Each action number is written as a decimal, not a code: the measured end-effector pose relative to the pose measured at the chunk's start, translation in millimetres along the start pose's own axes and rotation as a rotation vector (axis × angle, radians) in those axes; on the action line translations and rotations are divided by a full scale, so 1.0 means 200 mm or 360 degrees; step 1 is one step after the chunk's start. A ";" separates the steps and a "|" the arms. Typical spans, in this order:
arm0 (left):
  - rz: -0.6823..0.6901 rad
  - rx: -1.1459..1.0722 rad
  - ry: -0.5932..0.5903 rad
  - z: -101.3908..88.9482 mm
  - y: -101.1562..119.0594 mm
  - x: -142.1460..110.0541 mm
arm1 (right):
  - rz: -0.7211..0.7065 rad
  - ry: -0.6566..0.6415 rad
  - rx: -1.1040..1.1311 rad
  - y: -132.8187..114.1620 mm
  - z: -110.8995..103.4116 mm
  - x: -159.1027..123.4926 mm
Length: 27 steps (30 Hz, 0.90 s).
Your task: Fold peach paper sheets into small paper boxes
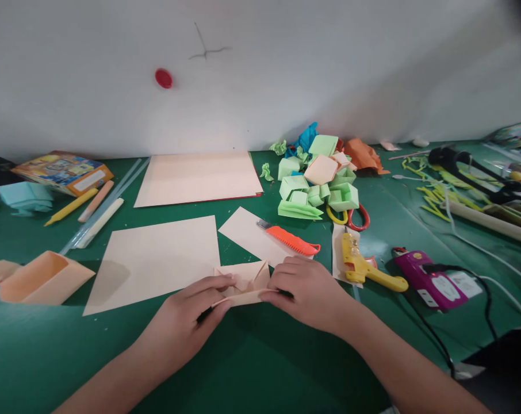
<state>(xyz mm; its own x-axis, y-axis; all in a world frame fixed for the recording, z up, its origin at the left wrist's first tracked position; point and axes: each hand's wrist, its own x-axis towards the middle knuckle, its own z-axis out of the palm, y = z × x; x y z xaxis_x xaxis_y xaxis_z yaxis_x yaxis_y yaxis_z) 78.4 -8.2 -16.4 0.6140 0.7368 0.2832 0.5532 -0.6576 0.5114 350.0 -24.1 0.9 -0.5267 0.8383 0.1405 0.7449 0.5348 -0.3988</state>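
A small folded piece of peach paper (245, 277) is held between my two hands at the near middle of the table. My left hand (200, 305) pinches its left end, thumb below and fingers on top. At the right end, my right hand (306, 293) grips the paper between thumb and curled fingers. Its near edge stands up like a low wall, and creases show inside. Just behind it lie a large peach sheet (157, 259) and a smaller peach strip (243, 233). An orange utility knife (292, 240), blade out, rests on that strip.
Folded green and peach paper boxes (316, 178) are heaped at the back. To the right are a yellow glue gun (357, 264), red-and-yellow scissors (357, 218) and a purple power strip (433, 279) with cords. A peach paper box (45, 282) and glue sticks (100, 224) sit left.
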 end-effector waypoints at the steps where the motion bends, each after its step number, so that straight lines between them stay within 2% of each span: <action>1: 0.0013 0.0042 0.0040 0.00 0.00 0.01 | 0.0072 0.0026 0.0006 -0.01 0.01 0.00; 6: 0.0007 0.0256 0.0202 0.02 0.02 0.03 | 0.0290 0.0079 0.0090 -0.04 0.03 0.02; 11: -0.0149 0.0409 0.0108 0.04 0.02 0.04 | 0.0427 0.0049 0.0178 -0.06 0.03 0.03; 15: -0.0163 0.0417 0.0025 0.04 0.02 0.06 | 0.0441 -0.0002 0.0275 -0.06 0.02 0.04; 19: -0.0073 0.0422 -0.0028 0.02 0.01 0.08 | 0.0428 -0.0011 0.0334 -0.06 0.00 0.04; 27: 0.0044 0.0444 -0.0004 0.02 -0.01 0.10 | 0.0423 0.0052 0.0241 -0.06 0.03 0.03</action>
<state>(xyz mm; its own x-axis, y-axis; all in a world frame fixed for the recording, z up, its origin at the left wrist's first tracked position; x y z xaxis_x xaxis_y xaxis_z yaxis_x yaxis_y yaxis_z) 91.5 6.4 -15.0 0.6320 0.7179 0.2918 0.6698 -0.6954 0.2602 335.5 -25.7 1.1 -0.3063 0.9510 0.0413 0.7842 0.2766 -0.5555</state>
